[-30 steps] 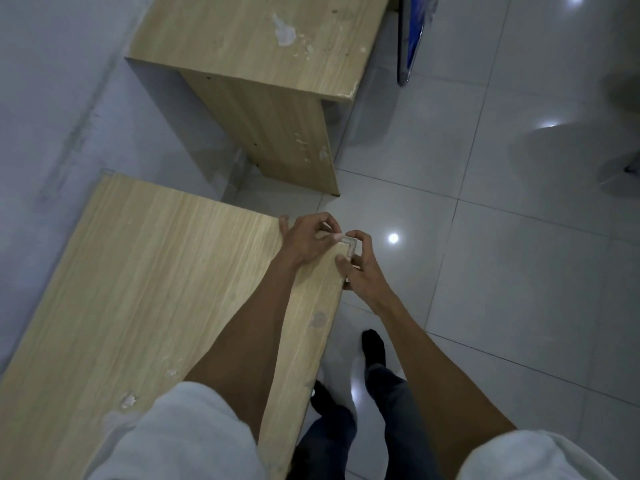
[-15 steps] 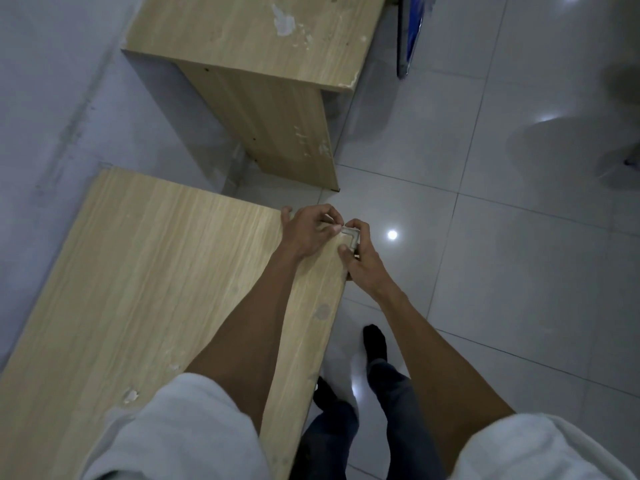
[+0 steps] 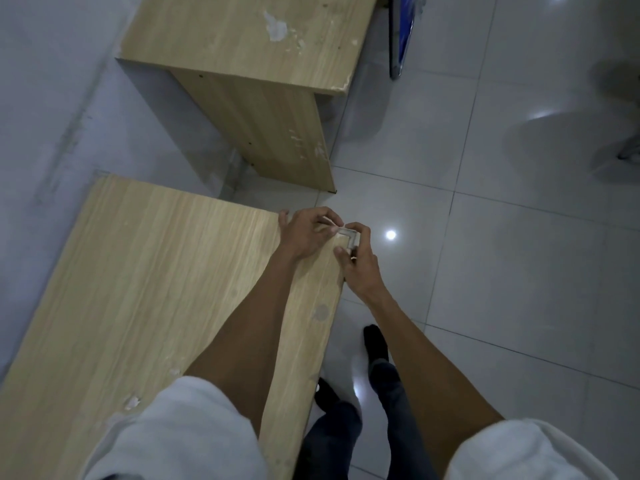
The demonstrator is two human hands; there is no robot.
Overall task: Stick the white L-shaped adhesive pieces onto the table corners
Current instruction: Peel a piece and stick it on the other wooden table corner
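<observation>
Misalignment risk: white L-shaped adhesive piece [image 3: 347, 234] sits on the far right corner of the light wood-grain table [image 3: 156, 289]. Left hand [image 3: 308, 233] pinches its far leg, right hand [image 3: 362, 268] clamps its side leg; uneven pressure could skew it.

wooden cabinet [image 3: 242, 36]: chipped top with white patches, against the grey wall [image 3: 41, 98] | blue panel [image 3: 401, 36]: upright, just right of the cabinet | glossy grey tiled floor [image 3: 502, 289]: right of the cabinet, carries a bright light glare [image 3: 390, 234]
</observation>
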